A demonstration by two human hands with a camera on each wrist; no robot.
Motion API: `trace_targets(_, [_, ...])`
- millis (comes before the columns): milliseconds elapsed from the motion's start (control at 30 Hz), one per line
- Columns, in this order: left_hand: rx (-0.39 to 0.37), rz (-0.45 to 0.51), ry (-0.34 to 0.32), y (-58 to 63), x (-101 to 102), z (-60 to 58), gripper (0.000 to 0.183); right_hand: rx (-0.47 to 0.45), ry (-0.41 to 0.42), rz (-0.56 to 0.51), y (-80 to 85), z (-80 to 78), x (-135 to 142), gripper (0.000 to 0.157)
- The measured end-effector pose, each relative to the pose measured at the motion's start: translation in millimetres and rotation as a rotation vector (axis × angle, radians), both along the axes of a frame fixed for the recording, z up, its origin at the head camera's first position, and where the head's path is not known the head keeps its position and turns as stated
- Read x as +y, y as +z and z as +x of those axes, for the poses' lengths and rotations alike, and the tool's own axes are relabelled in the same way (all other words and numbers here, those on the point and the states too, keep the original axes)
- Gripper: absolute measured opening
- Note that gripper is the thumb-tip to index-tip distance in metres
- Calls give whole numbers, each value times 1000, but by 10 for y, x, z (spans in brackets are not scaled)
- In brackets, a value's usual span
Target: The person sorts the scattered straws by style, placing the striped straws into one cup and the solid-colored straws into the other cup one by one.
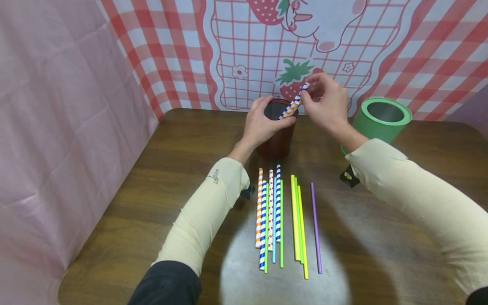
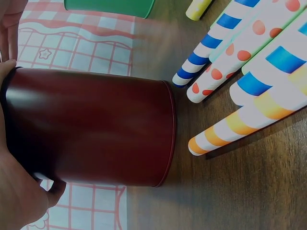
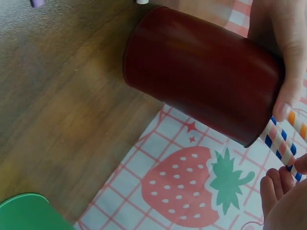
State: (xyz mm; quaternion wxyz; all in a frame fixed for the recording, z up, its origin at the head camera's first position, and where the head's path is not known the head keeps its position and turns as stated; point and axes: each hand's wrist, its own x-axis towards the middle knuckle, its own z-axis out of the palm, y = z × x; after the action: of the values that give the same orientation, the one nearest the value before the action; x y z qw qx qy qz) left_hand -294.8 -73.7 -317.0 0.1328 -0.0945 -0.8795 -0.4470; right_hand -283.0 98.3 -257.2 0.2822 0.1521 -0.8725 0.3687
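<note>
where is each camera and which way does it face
Head: on the person's head, facing forward and down at the dark red container, green container and straws; both sleeves, left grip and right grip show.
Left wrist: on that wrist, facing the dark red container and nearby straws; left grip partly shows, apparently the right too.
Right wrist: on that wrist, facing the dark red container and strawberry-print cloth; both grips partly show.
Shared: both wrist views include both containers.
</note>
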Motion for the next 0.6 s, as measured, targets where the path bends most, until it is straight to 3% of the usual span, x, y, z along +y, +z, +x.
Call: trace_targets(600, [-23, 19, -9, 10, 5, 19, 90, -109, 37, -26, -137, 86, 67, 32])
